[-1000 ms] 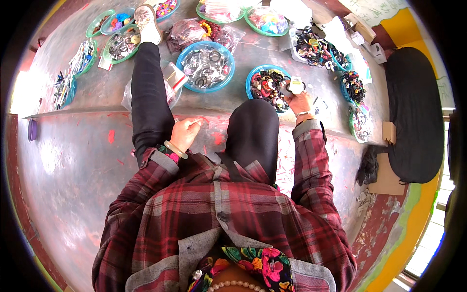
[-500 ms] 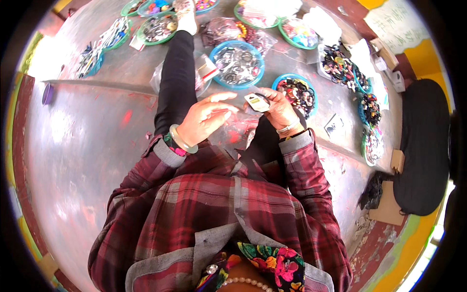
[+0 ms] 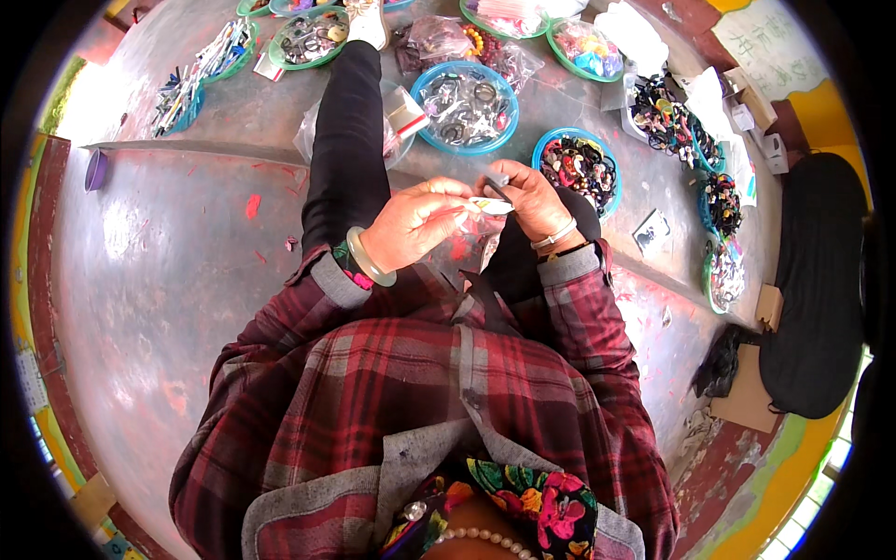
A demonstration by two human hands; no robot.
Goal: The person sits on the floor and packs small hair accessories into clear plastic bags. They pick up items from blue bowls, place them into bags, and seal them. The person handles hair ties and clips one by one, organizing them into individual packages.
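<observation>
Above my lap, both hands meet at a small white card (image 3: 492,205), tilted so that it shows narrow. My left hand (image 3: 411,224) pinches the card's left end between thumb and fingers. My right hand (image 3: 534,203) is closed round its other side, with a dark band (image 3: 497,188) and a bit of clear wrapping at the fingertips; how these join the card is hidden. Just beyond my right hand stands a blue basket (image 3: 613,191) of dark and coloured hair ties. A larger blue basket (image 3: 511,121) of bagged black rings lies farther off.
Farther left, baskets hold pens (image 3: 224,49) and other small goods. Black and coloured bands (image 3: 661,117) fill containers along the right. A flat printed packet (image 3: 651,231) lies on the floor near a long black cushion (image 3: 810,289). A purple cup (image 3: 96,170) is at far left.
My left hand has moved right and taken hold of the card's left end. The card has turned from facing up to nearly edge-on. The whole view has shifted slightly.
</observation>
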